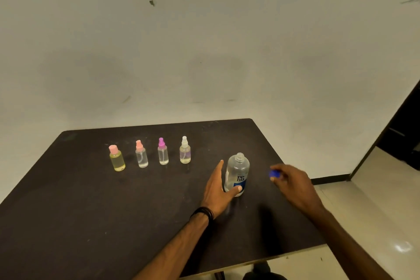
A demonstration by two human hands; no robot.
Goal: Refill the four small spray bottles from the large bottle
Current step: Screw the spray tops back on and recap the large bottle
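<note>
The large clear bottle point(236, 171) with a blue label stands uncapped on the dark table point(91, 211), right of centre. My left hand point(218, 191) wraps round its lower part, thumb across the label. My right hand point(293, 183) is to the bottle's right and pinches its blue cap point(273, 174) just above the table. Four small bottles stand in a row at the back left: a yellow one with a pink cap point(117, 158), a clear one with a peach sprayer point(141, 154), a clear one with a magenta sprayer point(162, 151) and a yellowish one with a white sprayer point(185, 150).
The table's right edge point(302, 191) runs close to my right hand, with pale floor point(363, 223) beyond it. A plain wall point(204, 52) rises behind the table. A dark doorway point(404, 134) opens at the far right.
</note>
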